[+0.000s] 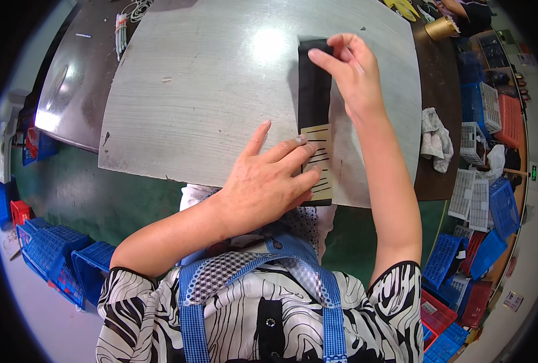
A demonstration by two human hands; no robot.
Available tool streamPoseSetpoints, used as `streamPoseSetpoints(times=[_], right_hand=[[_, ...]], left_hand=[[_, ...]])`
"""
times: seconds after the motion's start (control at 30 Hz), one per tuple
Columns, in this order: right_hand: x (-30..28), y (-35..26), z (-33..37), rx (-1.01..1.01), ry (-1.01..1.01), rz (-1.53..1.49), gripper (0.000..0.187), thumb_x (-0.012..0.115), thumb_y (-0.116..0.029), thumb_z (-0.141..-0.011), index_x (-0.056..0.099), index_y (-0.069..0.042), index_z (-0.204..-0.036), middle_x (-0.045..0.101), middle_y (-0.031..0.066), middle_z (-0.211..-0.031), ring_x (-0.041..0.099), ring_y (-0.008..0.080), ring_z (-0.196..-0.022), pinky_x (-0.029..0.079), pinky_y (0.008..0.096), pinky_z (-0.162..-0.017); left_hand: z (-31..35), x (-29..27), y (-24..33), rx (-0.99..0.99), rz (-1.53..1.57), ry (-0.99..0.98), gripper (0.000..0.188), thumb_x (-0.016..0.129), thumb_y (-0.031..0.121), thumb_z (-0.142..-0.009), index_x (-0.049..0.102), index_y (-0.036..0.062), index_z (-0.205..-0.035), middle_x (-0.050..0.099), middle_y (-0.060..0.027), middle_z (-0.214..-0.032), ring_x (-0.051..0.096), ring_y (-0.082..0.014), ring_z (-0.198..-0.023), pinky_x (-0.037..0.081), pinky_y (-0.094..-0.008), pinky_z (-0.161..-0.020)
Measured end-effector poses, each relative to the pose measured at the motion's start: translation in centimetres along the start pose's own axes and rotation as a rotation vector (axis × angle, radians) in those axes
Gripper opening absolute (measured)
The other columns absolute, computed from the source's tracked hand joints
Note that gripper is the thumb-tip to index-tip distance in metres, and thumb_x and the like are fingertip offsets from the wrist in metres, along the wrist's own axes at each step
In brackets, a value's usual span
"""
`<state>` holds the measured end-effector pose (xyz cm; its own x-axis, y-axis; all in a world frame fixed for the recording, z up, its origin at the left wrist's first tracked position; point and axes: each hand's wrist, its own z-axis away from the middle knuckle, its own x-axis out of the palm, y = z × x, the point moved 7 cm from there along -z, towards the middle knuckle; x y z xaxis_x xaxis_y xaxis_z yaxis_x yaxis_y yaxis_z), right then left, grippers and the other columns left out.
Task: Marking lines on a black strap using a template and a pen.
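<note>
Lays the left hand (260, 184) palm down with fingers spread apart, gripping nothing, and covers part of a flat, rectangular tan piece (326, 160) marked with short dark stripes, perhaps of card or thin plastic. Curls the right hand (356, 75) at the far end of a long, narrow black strip (314, 91), seemingly of cloth; impossible to tell whether clamped on that end between thumb and fingers or only touching it. Runs, as a strip, from the right thumb back toward the left hand, apparently passing beneath the tan piece there, as far as the near edge of the pale grey, wood-grained surface (208, 91).

Probably weighs very little, strip and tan piece alike. Looks soft and limp in the black strip, likely to crease or skew if pulled from one side only; looks stiffer in the tan piece, and may slide unless held down by spread fingertips. Seems hard to break. Best to take the strip by a far corner, between right thumb and forefinger, with the left hand flat on the tan piece. Shows, farther out to the right of the right forearm, a crumpled grey cloth (436, 139).
</note>
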<state>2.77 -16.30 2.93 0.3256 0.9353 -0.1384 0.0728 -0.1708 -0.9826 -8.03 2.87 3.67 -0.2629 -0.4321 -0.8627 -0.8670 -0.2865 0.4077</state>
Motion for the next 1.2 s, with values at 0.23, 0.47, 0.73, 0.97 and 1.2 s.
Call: streamPoseSetpoints(times=[0.23, 0.47, 0.73, 0.97, 1.2], right_hand=[[-0.2, 1.4, -3.4, -0.297, 0.1, 0.473, 0.026, 0.084, -0.01, -0.081, 0.064, -0.007, -0.097, 0.071, 0.0024, -0.082, 0.066, 0.0166, -0.075, 0.054, 0.0307, -0.075], [0.9, 1.2, -3.3, -0.345, -0.022, 0.634, 0.024, 0.084, -0.014, -0.081, 0.064, -0.009, -0.093, 0.071, 0.0036, -0.079, 0.069, 0.0229, -0.072, 0.055, 0.0356, -0.071], [0.3, 1.7, -3.9, -0.353, -0.047, 0.601, 0.024, 0.084, -0.018, -0.082, 0.066, -0.008, -0.094, 0.07, 0.0037, -0.078, 0.067, 0.0199, -0.072, 0.054, 0.0345, -0.072], [0.1, 1.5, -4.2, -0.364, 0.009, 0.608, 0.02, 0.084, -0.023, -0.082, 0.07, -0.011, -0.089, 0.071, 0.003, -0.073, 0.068, 0.0204, -0.068, 0.055, 0.0344, -0.071], [-0.3, 1.7, -4.6, -0.323, -0.138, 0.557, 0.022, 0.081, -0.027, -0.088, 0.072, -0.009, -0.097, 0.072, 0.0019, -0.078, 0.069, 0.0154, -0.073, 0.056, 0.0306, -0.073]], left_hand=[[-4.4, -1.1, 0.4, 0.247, -0.144, -0.237, 0.032, 0.07, 0.014, -0.082, 0.067, 0.0176, -0.114, 0.062, -0.0034, -0.103, 0.065, -0.0204, -0.1, 0.046, -0.0499, -0.108], [-7.6, -0.5, -0.8, 0.349, -0.092, -0.458, 0.023, 0.075, 0.011, -0.078, 0.063, 0.0095, -0.098, 0.06, -0.0045, -0.096, 0.065, -0.024, -0.096, 0.056, -0.0385, -0.075], [-5.3, -2.8, -6.6, -0.145, 0.28, -0.454, 0.023, 0.076, 0.001, -0.082, 0.059, 0.0042, -0.097, 0.065, -0.0075, -0.1, 0.066, -0.0201, -0.076, 0.053, -0.0327, -0.064], [-7.4, -2.8, -11.0, -0.208, 0.62, 0.003, 0.035, 0.073, -0.002, -0.088, 0.065, 0.0051, -0.122, 0.066, -0.0019, -0.101, 0.062, -0.0076, -0.08, 0.051, -0.0244, -0.067], [-8.5, -1.2, -9.6, 0.061, 0.236, -0.013, 0.047, 0.084, 0.015, -0.08, 0.067, 0.0121, -0.123, 0.067, -0.0023, -0.094, 0.061, -0.0177, -0.081, 0.05, -0.0322, -0.075]])
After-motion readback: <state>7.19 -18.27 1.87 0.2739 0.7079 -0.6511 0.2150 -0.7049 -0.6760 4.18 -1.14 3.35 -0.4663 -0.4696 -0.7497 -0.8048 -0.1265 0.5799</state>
